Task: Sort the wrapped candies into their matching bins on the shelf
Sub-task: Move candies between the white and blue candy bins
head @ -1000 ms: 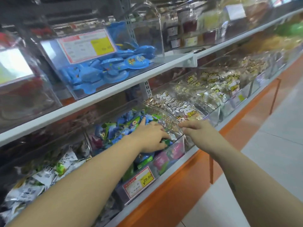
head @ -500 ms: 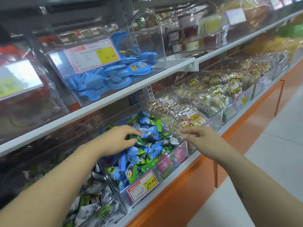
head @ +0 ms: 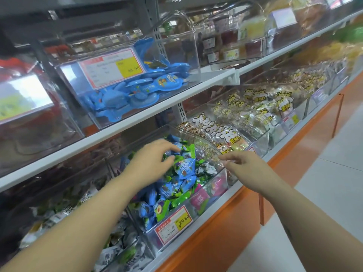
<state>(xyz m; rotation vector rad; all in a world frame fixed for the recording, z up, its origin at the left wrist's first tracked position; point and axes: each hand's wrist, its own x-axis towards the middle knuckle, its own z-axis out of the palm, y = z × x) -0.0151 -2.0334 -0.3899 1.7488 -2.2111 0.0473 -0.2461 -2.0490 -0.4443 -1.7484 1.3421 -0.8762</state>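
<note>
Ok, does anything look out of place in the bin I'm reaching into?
Yes: pink-wrapped candies sit low in the front right corner of the clear bin, which otherwise holds blue and green candies. They look mis-sorted.

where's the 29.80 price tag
Head view, low centre: the 29.80 price tag sits on the front of the clear bin of blue-green candies, below the left hand.

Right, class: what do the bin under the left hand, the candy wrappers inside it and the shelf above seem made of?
Bin: clear hard plastic, seemingly acrylic; contents show through, glare on walls. Candy wrappers: glossy printed film, crinkled, catching highlights. Shelf: probably painted metal, smooth white edge.
</note>
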